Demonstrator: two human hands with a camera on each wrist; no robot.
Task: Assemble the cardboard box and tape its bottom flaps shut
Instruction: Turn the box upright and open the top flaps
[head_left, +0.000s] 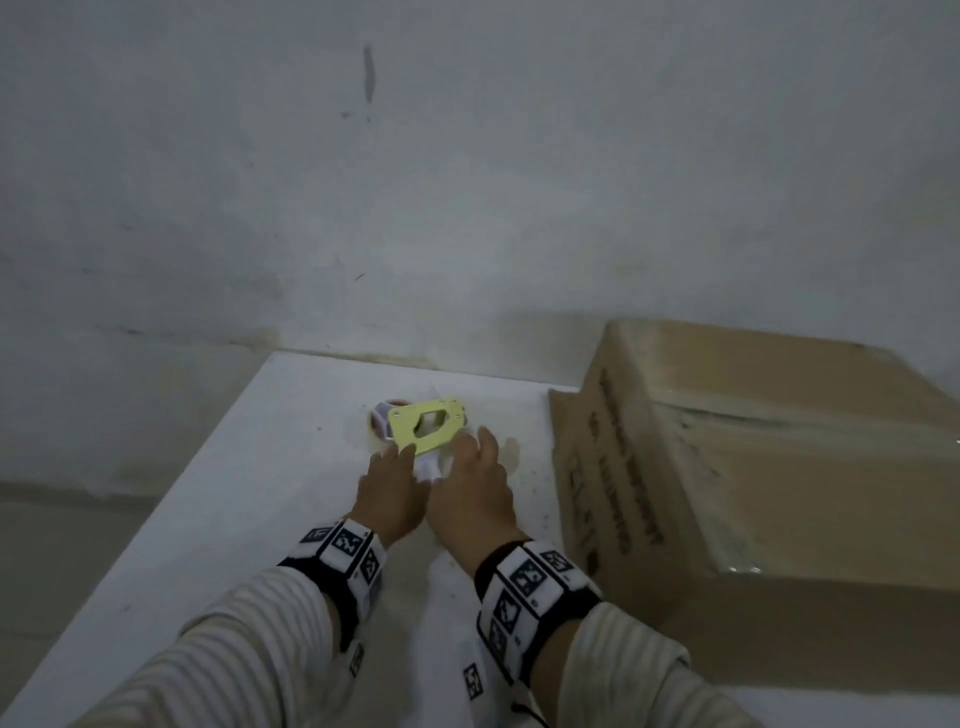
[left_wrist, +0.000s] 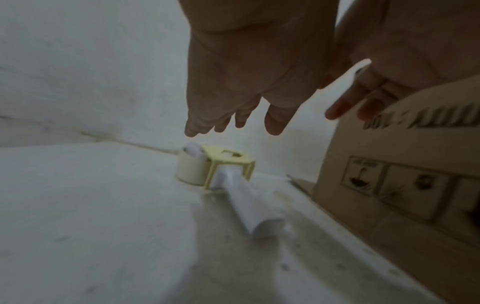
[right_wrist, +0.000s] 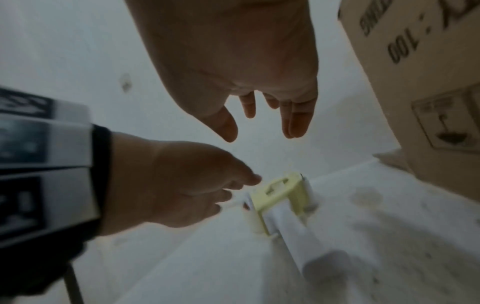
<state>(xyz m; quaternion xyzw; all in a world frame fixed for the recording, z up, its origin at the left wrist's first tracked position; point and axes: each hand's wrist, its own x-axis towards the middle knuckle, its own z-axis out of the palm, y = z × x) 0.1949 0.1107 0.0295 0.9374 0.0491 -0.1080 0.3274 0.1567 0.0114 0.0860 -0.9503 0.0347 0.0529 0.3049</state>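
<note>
A tape dispenser (head_left: 427, 425) with a pale yellow frame, a white handle and a tape roll lies on the white table (head_left: 260, 519) near the far edge. It shows again as the tape dispenser (left_wrist: 223, 166) and the tape dispenser (right_wrist: 280, 197). My left hand (head_left: 389, 488) and my right hand (head_left: 475, 478) hover side by side just above its handle, fingers straight, touching nothing. The brown cardboard box (head_left: 753, 467) stands assembled at the right, with shiny tape across its top face.
A grey-white wall (head_left: 467, 182) rises right behind the table. The table's left edge drops off to the floor (head_left: 62, 545). The box side (left_wrist: 405, 164) with printed handling symbols stands close to the right of the dispenser.
</note>
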